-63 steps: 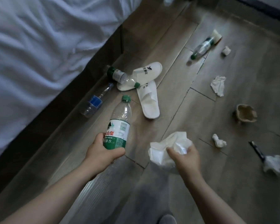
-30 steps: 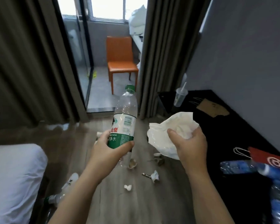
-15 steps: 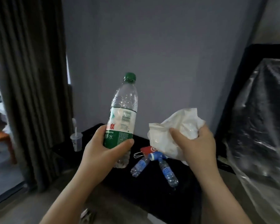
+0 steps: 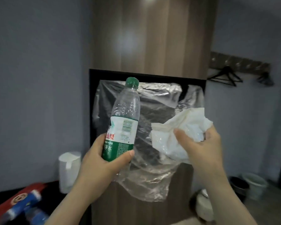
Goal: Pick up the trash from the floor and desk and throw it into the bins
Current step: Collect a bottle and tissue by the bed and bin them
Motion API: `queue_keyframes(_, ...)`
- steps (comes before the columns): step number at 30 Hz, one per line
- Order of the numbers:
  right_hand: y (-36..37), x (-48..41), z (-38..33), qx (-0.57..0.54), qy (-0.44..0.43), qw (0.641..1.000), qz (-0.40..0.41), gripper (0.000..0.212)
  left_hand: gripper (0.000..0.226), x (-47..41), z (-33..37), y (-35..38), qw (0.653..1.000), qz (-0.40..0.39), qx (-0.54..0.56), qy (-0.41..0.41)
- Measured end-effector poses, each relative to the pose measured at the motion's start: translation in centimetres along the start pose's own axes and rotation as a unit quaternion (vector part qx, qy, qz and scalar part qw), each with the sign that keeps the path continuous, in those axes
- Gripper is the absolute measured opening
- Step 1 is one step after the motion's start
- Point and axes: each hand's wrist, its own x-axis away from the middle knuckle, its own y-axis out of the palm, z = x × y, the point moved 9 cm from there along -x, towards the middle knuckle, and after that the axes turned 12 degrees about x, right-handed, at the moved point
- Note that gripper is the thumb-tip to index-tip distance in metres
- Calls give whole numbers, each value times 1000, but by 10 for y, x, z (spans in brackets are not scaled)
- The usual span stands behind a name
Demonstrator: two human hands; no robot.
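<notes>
My left hand (image 4: 101, 161) grips an empty clear water bottle (image 4: 125, 117) with a green cap and a green and white label, held upright. My right hand (image 4: 201, 146) holds a crumpled white plastic bag (image 4: 177, 127) at chest height. Both are in front of a clear plastic sheet (image 4: 146, 143) draped over a dark framed panel. At the lower right, on the floor, stand a black bin (image 4: 238, 187) and a white bin (image 4: 256, 184), with another white bin (image 4: 203, 205) partly hidden behind my right forearm.
A dark desk at the lower left carries blue-labelled bottles (image 4: 23, 203), a red paper bag (image 4: 16, 198) and a white kettle (image 4: 68, 169). A wooden wall panel (image 4: 151, 34) rises straight ahead. Black hangers (image 4: 225, 77) hang from a hook rail on the right wall.
My view swung from the littered floor by the bed, past the curtains and desk, to the wood panel and bins. Both hands kept holding the bottle and the white bag.
</notes>
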Motion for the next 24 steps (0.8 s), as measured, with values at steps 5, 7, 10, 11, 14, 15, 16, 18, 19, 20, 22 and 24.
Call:
queue_keyframes(5, -120, -39, 32, 46, -8, 996, 70, 27, 51, -23, -7, 141, 997, -77, 17, 12)
queue_keyframes(7, -165, -53, 46, 85, -12, 992, 96, 27, 48, -29, -11, 196, 994, -107, 33, 12)
queue_keyframes(10, -224, -72, 71, 127, -10, 984, 126, 27, 47, -38, -18, 273, 988, -140, 63, 14)
queue_keyframes(11, -241, -78, 80, 137, -7, 982, 133, 28, 47, -41, -22, 298, 985, -153, 74, 12)
queue_keyframes(14, -288, -94, 109, 169, 11, 973, 158, 29, 54, -49, -39, 364, 977, -188, 98, 2)
queue_keyframes(15, -304, -99, 119, 179, 19, 968, 172, 29, 58, -53, -47, 384, 975, -198, 105, -5)
queue_keyframes(16, -319, -104, 130, 191, 27, 964, 185, 29, 60, -57, -55, 404, 972, -207, 113, -14)
queue_keyframes(18, -343, -115, 151, 219, 43, 952, 209, 30, 61, -68, -72, 439, 966, -224, 126, -26)
queue_keyframes(19, -352, -121, 162, 231, 49, 947, 217, 29, 60, -74, -80, 455, 964, -233, 129, -27)
queue_keyframes(20, -360, -127, 173, 242, 56, 942, 226, 29, 58, -81, -88, 470, 961, -242, 129, -27)
queue_keyframes(22, -372, -141, 195, 259, 66, 932, 243, 29, 56, -95, -106, 499, 956, -261, 130, -30)
queue_keyframes(24, -379, -155, 216, 271, 73, 923, 262, 29, 55, -114, -125, 524, 952, -275, 127, -35)
